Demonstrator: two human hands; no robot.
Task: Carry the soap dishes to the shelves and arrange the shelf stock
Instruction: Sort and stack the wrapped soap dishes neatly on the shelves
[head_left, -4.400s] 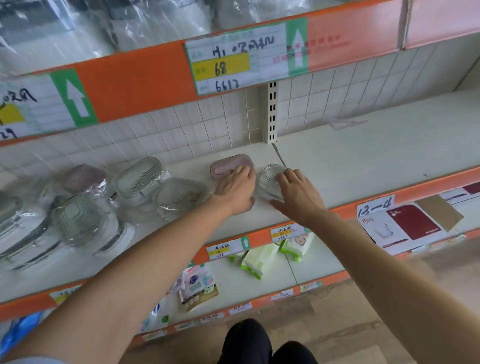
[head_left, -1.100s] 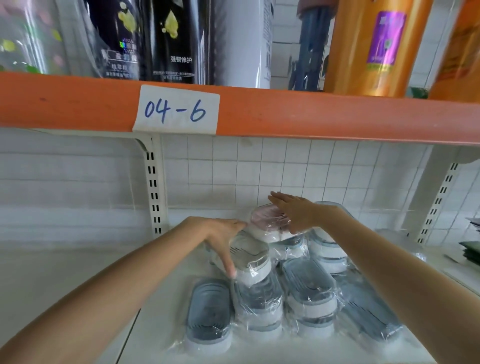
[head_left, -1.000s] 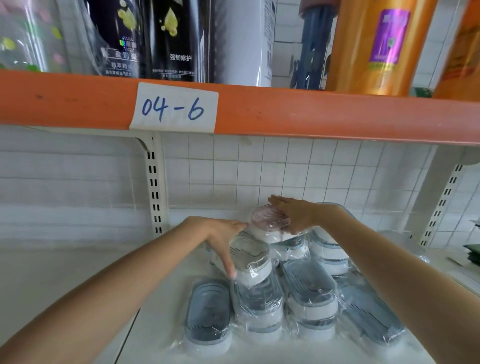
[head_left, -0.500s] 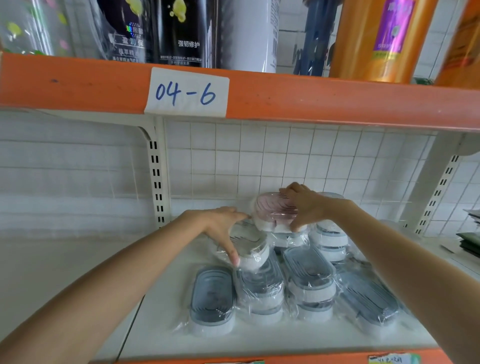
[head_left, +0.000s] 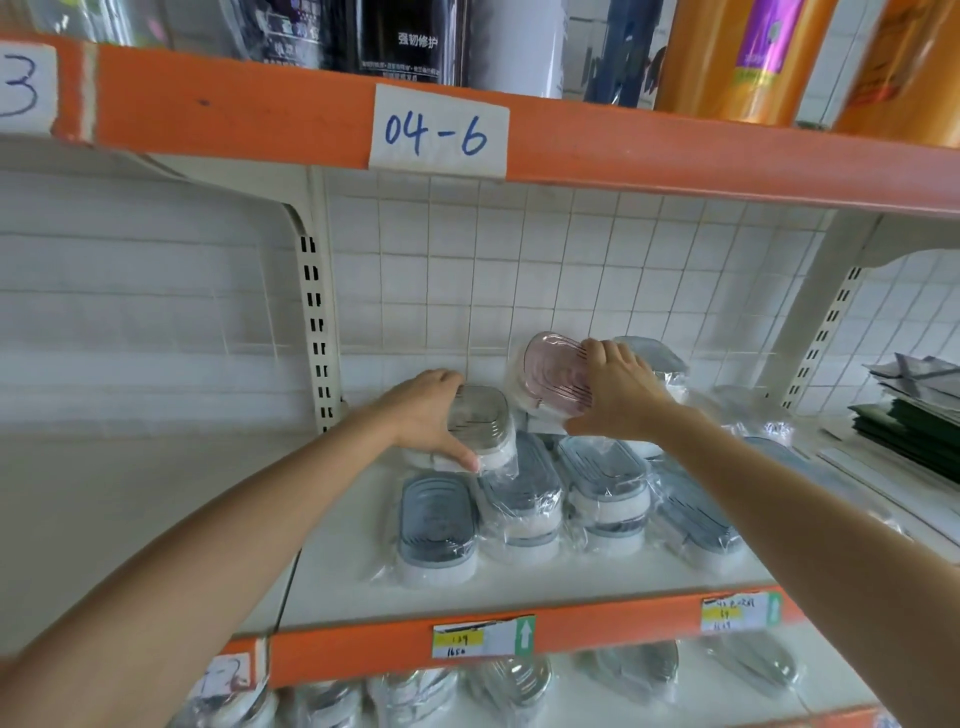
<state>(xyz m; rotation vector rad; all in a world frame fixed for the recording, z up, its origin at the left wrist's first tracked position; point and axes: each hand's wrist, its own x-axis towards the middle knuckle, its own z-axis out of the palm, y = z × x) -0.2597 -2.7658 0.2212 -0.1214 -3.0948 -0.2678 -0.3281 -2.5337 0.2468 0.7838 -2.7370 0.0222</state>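
gripping a wrapped soap dish in each hand, the person is working at the back of the white shelf under the paper tag marked 04-6. the left hand is curling its fingers over the far edge of a clear-grey dish while the thumb is pressing its near side, a clamp that is probably keeping the slippery film from sliding. that dish is sitting on top of the grey dishes already lying in rows near the shelf front, so it seems to be going on as a second layer. the right hand is grasping a pink dish by its right end and tilting its slotted face toward the camera, close to the tiled back wall; that tilt likely lets it be squared up before it is being set down on the rear pile. more wrapped dishes are lying on the shelf below, and bottles are standing on the shelf above.
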